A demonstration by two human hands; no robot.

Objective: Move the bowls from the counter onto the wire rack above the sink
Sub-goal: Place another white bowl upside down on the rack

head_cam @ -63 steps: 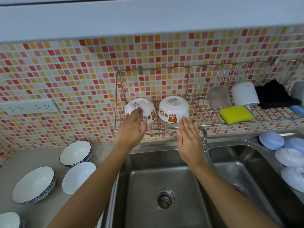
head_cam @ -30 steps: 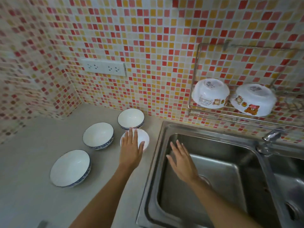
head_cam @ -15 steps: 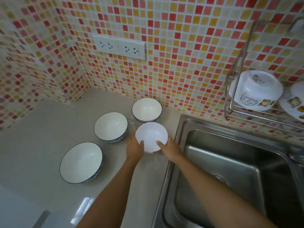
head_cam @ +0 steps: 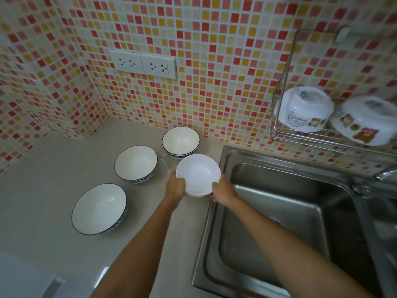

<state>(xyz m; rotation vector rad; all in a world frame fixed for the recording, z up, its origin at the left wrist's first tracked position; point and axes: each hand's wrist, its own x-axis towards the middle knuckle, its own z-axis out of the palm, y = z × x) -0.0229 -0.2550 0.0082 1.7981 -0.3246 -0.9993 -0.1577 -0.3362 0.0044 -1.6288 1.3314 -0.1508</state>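
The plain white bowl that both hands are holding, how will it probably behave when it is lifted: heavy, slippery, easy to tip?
The plain white bowl looks thin-walled and small, so probably light. Its glossy surface may be slippery, which fits the left hand and right hand gripping opposite rims. It is rigid and round with a narrow base, so it could tip if set on the wire rack carelessly.

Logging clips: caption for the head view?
Both hands grip a plain white bowl beside the sink.

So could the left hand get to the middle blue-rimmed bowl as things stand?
Probably yes, once freed: the left hand grips the plain white bowl with the right hand. The middle blue-rimmed bowl sits just beside it, with bare counter between.
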